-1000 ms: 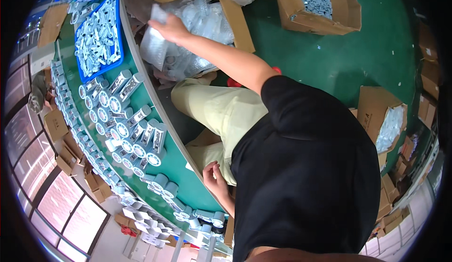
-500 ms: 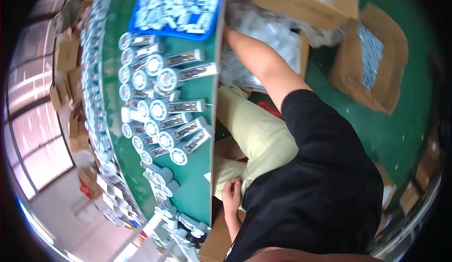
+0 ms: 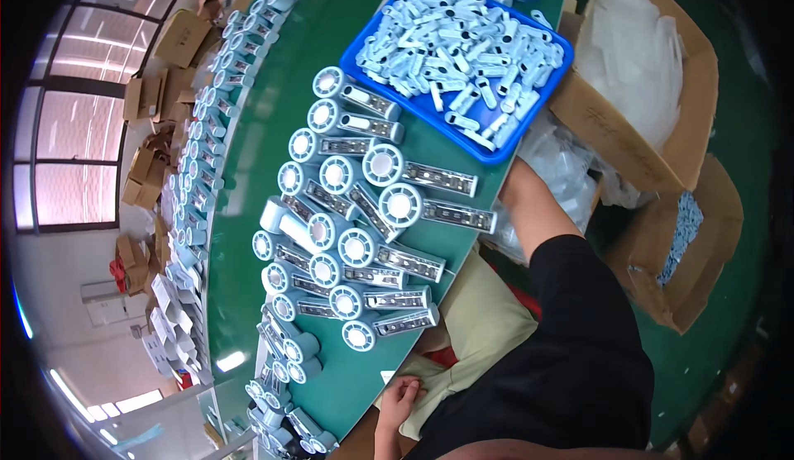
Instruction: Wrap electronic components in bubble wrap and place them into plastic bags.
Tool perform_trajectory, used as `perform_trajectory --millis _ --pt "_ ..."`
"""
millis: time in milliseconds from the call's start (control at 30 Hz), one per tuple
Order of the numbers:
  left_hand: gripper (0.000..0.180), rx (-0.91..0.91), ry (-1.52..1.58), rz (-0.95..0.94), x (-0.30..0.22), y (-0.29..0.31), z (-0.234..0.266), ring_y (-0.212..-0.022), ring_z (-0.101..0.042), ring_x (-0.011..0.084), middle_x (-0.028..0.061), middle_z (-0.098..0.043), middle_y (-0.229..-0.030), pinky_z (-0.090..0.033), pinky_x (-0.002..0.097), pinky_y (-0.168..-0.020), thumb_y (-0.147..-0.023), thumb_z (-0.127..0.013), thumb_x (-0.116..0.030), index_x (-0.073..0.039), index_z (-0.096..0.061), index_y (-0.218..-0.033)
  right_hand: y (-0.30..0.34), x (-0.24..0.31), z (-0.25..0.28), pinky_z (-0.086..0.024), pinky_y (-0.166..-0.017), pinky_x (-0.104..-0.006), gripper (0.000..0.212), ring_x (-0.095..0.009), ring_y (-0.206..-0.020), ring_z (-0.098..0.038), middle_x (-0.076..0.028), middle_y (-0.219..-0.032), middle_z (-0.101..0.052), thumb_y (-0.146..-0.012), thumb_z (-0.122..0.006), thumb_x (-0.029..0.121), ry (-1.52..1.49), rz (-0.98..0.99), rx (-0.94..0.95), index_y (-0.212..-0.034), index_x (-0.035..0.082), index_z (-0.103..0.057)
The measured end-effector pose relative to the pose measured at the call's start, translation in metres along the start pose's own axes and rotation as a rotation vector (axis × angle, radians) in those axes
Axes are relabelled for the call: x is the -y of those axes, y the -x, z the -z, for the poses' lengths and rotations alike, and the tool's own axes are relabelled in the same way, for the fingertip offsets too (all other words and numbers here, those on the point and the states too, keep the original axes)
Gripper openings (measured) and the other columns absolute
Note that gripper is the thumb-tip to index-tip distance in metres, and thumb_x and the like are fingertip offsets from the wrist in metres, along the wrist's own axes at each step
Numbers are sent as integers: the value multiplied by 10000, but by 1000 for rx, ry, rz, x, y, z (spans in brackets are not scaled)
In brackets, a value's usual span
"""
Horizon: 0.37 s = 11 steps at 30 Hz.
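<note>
My left hand (image 3: 401, 398) rests by my lap, against the pale trouser leg (image 3: 471, 336), its fingers curled in; whether they hold anything is hidden. My right arm (image 3: 538, 208) reaches down beyond the table edge, close to the blue tray (image 3: 357, 60), and the hand itself is out of sight behind that edge. Small pale-blue and white elongated parts (image 3: 463, 42) heap up in the tray. Several pale-blue devices (image 3: 401, 204) with round slotted heads and open handles, showing circuit boards inside, lie in loose rows on the green table (image 3: 331, 386).
Beside the right arm stand a box of clear plastic bags (image 3: 550, 166) and a carton (image 3: 612, 138) with white film. Another carton (image 3: 678, 295) on the floor holds small blue pieces. A long row of similar devices (image 3: 207, 142) lines the far side; more pale-blue housings (image 3: 281, 410) stand at lower left.
The view has turned, so the table, tray and devices appear further right and tilted. My right arm still reaches below the table edge; my left hand stays by my lap.
</note>
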<state>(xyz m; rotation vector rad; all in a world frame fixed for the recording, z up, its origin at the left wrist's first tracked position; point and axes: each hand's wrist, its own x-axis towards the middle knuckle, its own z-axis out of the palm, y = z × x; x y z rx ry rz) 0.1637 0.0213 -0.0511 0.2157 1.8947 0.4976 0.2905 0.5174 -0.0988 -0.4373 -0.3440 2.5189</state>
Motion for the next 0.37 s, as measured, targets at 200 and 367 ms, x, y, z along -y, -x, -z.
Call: perform_trajectory --millis 200,367 --pt "196 90 50 9 2 -5 6 -885 -661 188 123 -672 -1016 -514 274 -829 -1005 -562 -132 11 -612 -1129 -73 -54 115 -473 -1005 -491 599 -340 -1170 -598 -187 -1359 -567 -947 -548 417 65 -4 -99 -1393 21 -491" --pt "188 103 69 -168 -29 -5 -11 -873 -680 197 120 -669 -1023 -524 244 -793 -1006 -541 -90 36 -623 -1119 -23 -115 186 -496 -942 -498 665 -349 -1082 -646 -214 -1267 -638 -887 -613 476 76 116 -319 -1305 -40 -578"
